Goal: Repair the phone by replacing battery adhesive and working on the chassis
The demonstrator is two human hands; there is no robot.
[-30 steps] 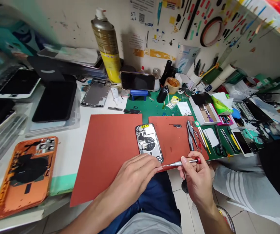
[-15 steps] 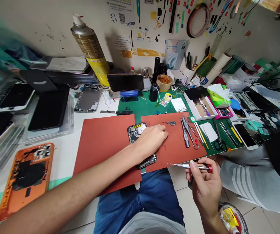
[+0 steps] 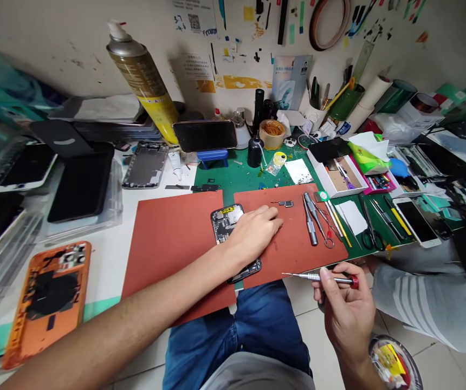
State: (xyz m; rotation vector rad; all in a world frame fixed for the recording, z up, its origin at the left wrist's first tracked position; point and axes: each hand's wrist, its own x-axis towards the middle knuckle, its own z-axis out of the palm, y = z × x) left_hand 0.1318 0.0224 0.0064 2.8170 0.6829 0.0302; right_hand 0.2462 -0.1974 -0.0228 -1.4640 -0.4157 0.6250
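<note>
My left hand reaches across an opened phone and touches the right red mat. Its fingers are bent and pressed together, with their tips on the mat; whatever they may hold is too small to make out. A small metal part lies on the mat just above the fingertips. Off the mat's front edge, my right hand grips a silver screwdriver with a red end cap, its thin tip pointing left.
Grey tools and tweezers lie on the mat's right side. A phone on a blue stand is behind. An orange phone shell rests at the left. A person's grey-clad leg is at the right.
The view has shifted slightly. My left hand's fingertips have slid a little to the right on the mat. My right hand still grips the screwdriver in much the same pose.
</note>
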